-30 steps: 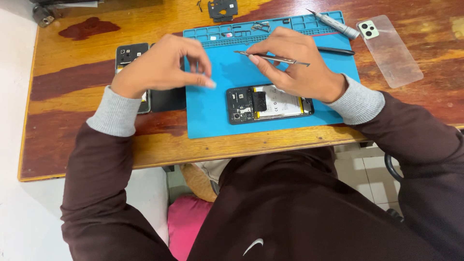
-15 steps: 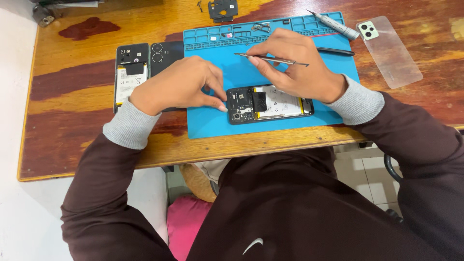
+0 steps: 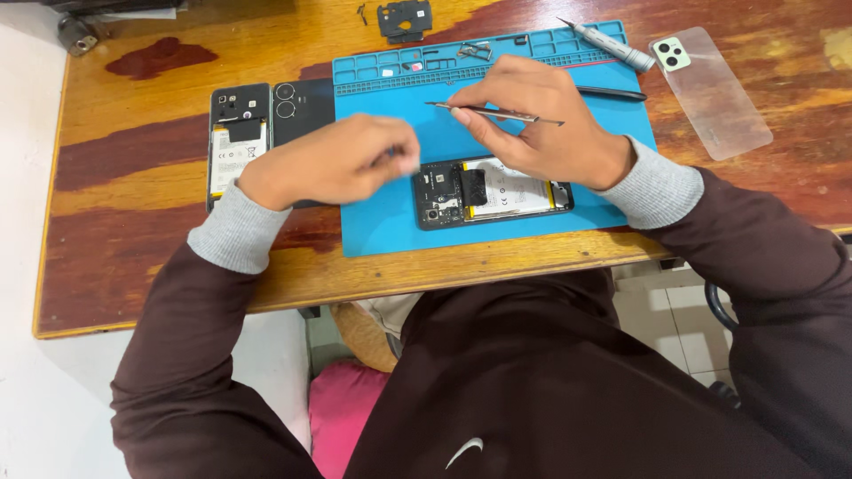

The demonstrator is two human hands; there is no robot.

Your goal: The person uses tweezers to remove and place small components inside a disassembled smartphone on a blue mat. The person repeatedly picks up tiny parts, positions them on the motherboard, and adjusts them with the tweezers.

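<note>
While my right hand (image 3: 541,124) pinches the tweezers (image 3: 493,113) above the opened phone (image 3: 491,192), my left hand (image 3: 333,162), fingers curled narrow, hovers beside it, half covering another opened phone (image 3: 238,142).

A wooden table (image 3: 133,257) with a worn, streaked top of red-brown and yellow carries everything. A blue work mat (image 3: 399,222) lies near its middle, its far edge divided into small compartments. Left of the mat, directly on the wood, lie a second opened phone (image 3: 235,142) and, just beside it, a black back cover (image 3: 297,106). At the far edge sits a small black plastic part (image 3: 406,19). Right of the mat lies a clear phone case (image 3: 714,93), with a grey screwdriver (image 3: 608,46) between case and mat
</note>
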